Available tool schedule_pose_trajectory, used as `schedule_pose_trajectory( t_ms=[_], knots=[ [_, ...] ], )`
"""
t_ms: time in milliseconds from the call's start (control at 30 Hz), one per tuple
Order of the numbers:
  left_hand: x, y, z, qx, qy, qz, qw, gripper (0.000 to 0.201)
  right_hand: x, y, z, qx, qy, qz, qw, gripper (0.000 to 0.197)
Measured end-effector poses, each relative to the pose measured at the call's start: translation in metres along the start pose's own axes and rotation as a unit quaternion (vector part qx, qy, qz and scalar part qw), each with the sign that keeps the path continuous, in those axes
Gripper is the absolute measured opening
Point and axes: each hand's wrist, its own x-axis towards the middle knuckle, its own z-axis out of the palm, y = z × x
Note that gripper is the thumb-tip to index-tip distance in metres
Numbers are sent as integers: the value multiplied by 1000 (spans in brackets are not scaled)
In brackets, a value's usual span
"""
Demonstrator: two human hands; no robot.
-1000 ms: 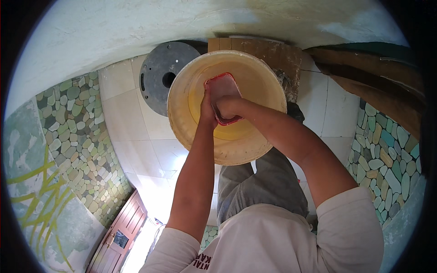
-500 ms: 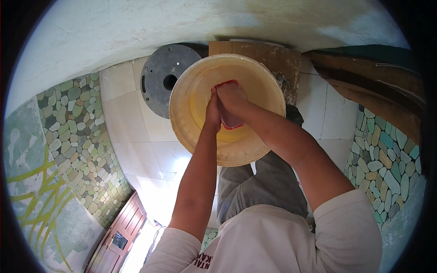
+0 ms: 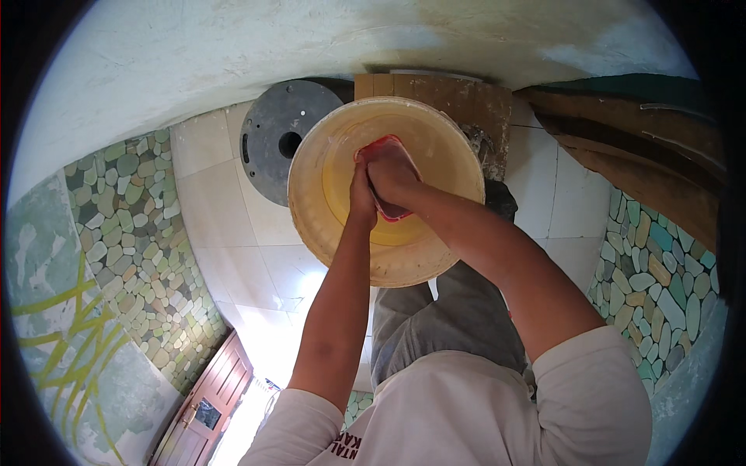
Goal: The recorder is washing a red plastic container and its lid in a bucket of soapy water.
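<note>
A round, yellowish plastic tub [image 3: 311, 210] stands in front of me, its pale rim stained. Over its opening, a small rectangular container with a red rim [image 3: 392, 211] is tilted between my hands. My left hand [image 3: 361, 194] grips the container's left side, fingers closed along the wall. Reaching inside it is my right hand [image 3: 392, 177]; its fingers are down in the container and mostly hidden. The lower part of the tub looks yellow; whether it holds liquid I cannot make out.
A grey disc with a central hole [image 3: 268, 147] lies left of the tub. Behind it is a brown wooden board [image 3: 435, 85] against the wall. A curved brown wooden piece [image 3: 622, 140] leans at the right. Pebble-clad walls stand on both sides, and a brown door [image 3: 198, 412] is at the lower left.
The container has tipped slightly between my hands, and my right hand has shifted a little to the left and down inside it. My left hand still holds its side.
</note>
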Motion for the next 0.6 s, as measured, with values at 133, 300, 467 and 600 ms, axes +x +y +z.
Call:
schedule_pose_trajectory(
  t_ms=[133, 300, 467, 600],
  knots=[
    [5, -4, -8, -36, 10, 6, 999, 76, -3, -2, -1, 21, -18, 28, 999, 30],
    [13, -10, -14, -12, 46, -10, 999, 76, 1, -2, 4, -127, -71, 15, 989, 29],
    [9, 2, -4, 82, 68, 26, 994, 76, 0, -2, 11, -105, -6, 2, 994, 26],
    [-3, 7, 11, 143, 103, 2, 984, 76, 1, 4, 6, -41, 97, 6, 994, 27]
  ],
)
